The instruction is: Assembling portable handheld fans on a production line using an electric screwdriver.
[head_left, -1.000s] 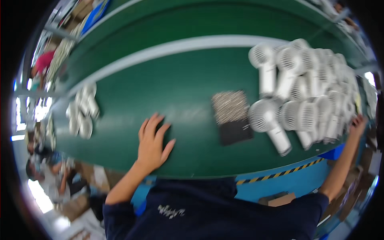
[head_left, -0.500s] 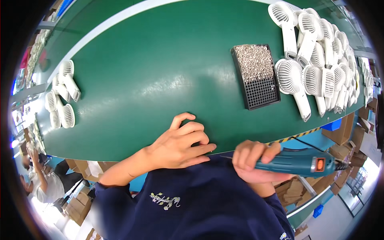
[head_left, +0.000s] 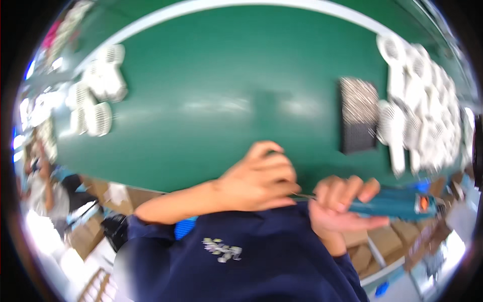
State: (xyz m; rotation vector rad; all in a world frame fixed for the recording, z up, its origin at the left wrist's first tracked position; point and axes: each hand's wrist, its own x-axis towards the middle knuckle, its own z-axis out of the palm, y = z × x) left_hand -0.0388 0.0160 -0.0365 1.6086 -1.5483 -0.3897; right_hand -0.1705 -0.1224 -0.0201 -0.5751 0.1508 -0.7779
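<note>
My right hand [head_left: 337, 201] grips a teal electric screwdriver [head_left: 390, 202] lying sideways, its bit pointing left. Close to the bit's tip is my left hand [head_left: 264, 178], its fingers curled and thumb drawn in toward them. Motion blur hides what, if anything, sits between those fingertips. Both hands are at the near edge of the green table [head_left: 201, 136], just above my dark blue top.
A black screw tray [head_left: 358, 138] with small metal screws in its far part stands at right. Beyond it lies a large pile of white handheld fans [head_left: 427, 116]. A few more white fans [head_left: 103, 80] lie far left. A person [head_left: 43, 189] sits at lower left.
My hands have come closer together, so the screwdriver bit now meets the left fingertips. The whole view has shifted and blurred, with the tray and fans appearing farther right.
</note>
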